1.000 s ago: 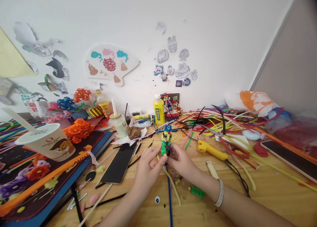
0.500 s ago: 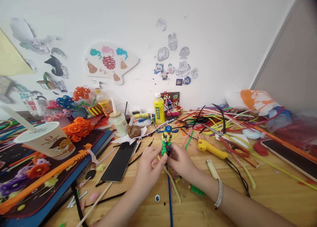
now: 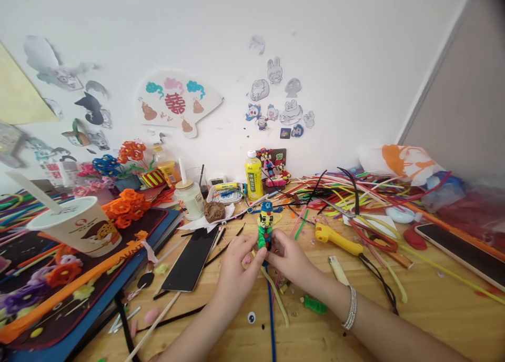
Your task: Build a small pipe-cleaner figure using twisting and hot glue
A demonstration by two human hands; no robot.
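A small pipe-cleaner figure (image 3: 265,224) with a blue hat, yellow face and green body stands upright over the wooden table (image 3: 414,320). My left hand (image 3: 236,270) pinches its base from the left, fingers closed. My right hand (image 3: 290,259), with a silver bracelet at the wrist, pinches the same base from the right. A blue pipe cleaner (image 3: 270,320) and a yellow one (image 3: 278,299) trail from the figure toward me between my forearms.
A yellow glue gun (image 3: 337,238), a heap of coloured pipe cleaners (image 3: 347,193) and a phone (image 3: 461,251) lie right. A yellow bottle (image 3: 253,175) and a jar (image 3: 191,198) stand behind. A paper cup (image 3: 74,225) and orange flowers (image 3: 124,204) sit left. A googly eye (image 3: 251,318) and a green piece (image 3: 314,305) lie near.
Both hands stay pinched on the figure's base with only slight finger shifts. The camera view has wobbled a little up and down.
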